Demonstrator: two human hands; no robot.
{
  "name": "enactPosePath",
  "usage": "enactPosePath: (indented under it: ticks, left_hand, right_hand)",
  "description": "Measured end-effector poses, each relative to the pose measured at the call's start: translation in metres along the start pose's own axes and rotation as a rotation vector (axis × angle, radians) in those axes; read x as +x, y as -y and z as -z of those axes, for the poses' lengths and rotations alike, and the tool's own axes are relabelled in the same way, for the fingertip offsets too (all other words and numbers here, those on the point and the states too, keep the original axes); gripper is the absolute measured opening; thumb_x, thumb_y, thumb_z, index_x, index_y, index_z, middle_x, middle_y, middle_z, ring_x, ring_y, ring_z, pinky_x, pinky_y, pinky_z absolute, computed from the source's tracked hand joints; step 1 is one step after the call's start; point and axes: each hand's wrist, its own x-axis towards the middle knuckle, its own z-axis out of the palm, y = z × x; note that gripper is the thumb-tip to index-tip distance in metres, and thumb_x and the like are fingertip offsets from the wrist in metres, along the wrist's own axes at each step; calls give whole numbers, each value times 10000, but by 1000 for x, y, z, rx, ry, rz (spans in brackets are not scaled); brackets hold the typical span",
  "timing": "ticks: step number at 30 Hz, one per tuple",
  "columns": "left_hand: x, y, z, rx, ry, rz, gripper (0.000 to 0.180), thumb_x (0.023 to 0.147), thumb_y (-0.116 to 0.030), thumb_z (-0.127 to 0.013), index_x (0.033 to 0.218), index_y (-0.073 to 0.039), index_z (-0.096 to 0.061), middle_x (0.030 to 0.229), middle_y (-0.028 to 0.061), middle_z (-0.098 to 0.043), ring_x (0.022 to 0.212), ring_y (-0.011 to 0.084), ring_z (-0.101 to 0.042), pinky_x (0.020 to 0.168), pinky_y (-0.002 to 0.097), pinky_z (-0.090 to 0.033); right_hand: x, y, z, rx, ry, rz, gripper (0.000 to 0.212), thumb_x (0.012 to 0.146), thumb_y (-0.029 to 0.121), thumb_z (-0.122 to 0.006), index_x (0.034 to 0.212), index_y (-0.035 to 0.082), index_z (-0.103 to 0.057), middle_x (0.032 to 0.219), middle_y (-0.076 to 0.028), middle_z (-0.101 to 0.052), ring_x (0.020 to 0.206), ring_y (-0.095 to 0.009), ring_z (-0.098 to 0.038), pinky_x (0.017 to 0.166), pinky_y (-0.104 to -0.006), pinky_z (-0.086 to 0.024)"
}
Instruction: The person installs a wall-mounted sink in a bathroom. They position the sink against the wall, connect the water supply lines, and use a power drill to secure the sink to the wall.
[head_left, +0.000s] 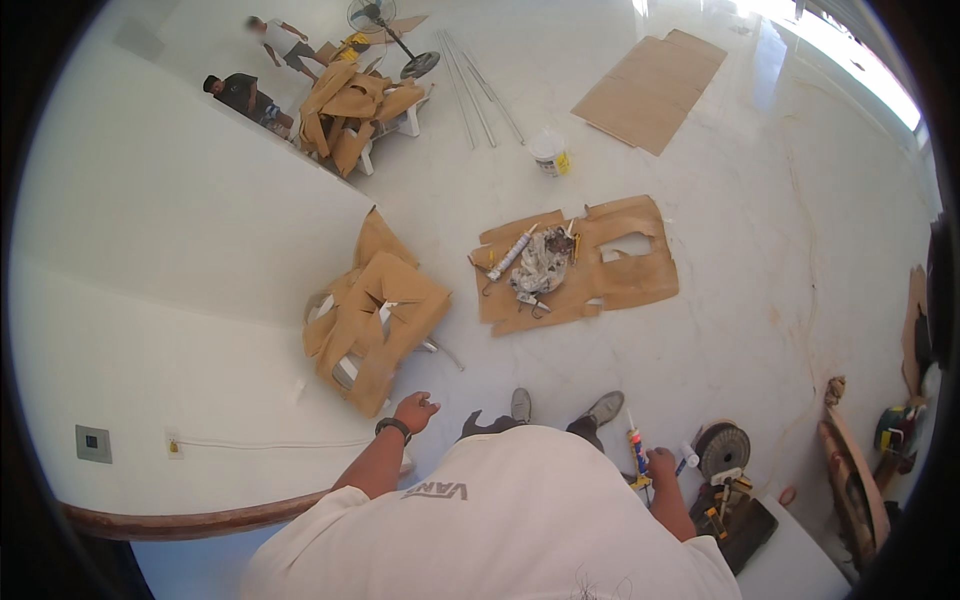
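My right hand [661,464] is closed round the handle end of a caulking gun [638,481]. A red, white and blue sealant tube [636,448] sits in it, its pale nozzle pointing away from me. On the left my left hand [414,411], with a dark band at the wrist, is held out with loosely bent fingers and nothing visible in it. Just beyond it stands something draped in cut brown cardboard [390,310]. On a flat cardboard sheet [640,275] ahead lie another sealant tube [513,252] and a crumpled plastic heap [543,262].
A white bucket [549,153], thin metal rods [480,95] and a large cardboard sheet [655,85] are on the floor farther off. Two people stand at the far left near a fan [418,64]. A cable reel [722,449] and a tool bag [745,530] are at my right.
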Motion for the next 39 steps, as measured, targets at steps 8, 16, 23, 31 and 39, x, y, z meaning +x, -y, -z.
enactPosePath:
  ticks: [8, 16, 23, 31, 39]
  left_hand:
    - [38, -62, 0, 140, 71, -324, 651, 868, -383, -768, 1331, 45, -606, 1159, 205, -714, 1093, 297, -682, 977, 398, -518]
    - [43, -142, -36, 4, 532, -548, 401, 892, -185, -757, 1208, 39, -651, 977, 134, -734, 916, 214, -717, 800, 312, -562]
    - [-120, -198, -110, -236, 922, -962, 646, 948, -124, -668, 1513, 2, -382, 1504, 184, -449, 1311, 282, -523, 1052, 384, -463]
    - [-369, -203, -173, -250, 983, -1796, 932, 1008, -566, -502, 1628, -36, -50, 1695, 182, -86, 1574, 349, -39, 1238, 551, -83]
    - [-558, -172, -344, -387, 824, -2155, 898, 1016, -687, -260, 1633, -67, -60, 1698, 182, -71, 1580, 316, -30, 1248, 532, -67]
  right_hand:
    - [-89, 43, -2, -287, -416, 229, 433, 813, 368, -779, 856, -61, -747, 793, -227, -724, 743, -318, -718, 701, -428, -553]
    - [-246, 50, -43, 225, -528, 444, 355, 934, 299, -627, 1016, -22, -755, 883, -141, -753, 838, -216, -694, 795, -347, -533]
    - [-391, 31, -73, 446, -532, 442, 340, 881, 361, -751, 870, 23, -720, 823, -77, -696, 751, -186, -631, 709, -341, -521]
    - [-468, -10, -54, 935, -457, 670, 624, 1025, 476, -515, 1464, 43, -416, 1502, -169, -447, 1355, -256, -437, 1094, -375, -397]
    - [-567, -147, 16, 1213, -132, 894, 794, 1058, 626, -291, 1625, 82, -181, 1606, -140, -333, 1494, -263, -290, 1219, -407, -246]
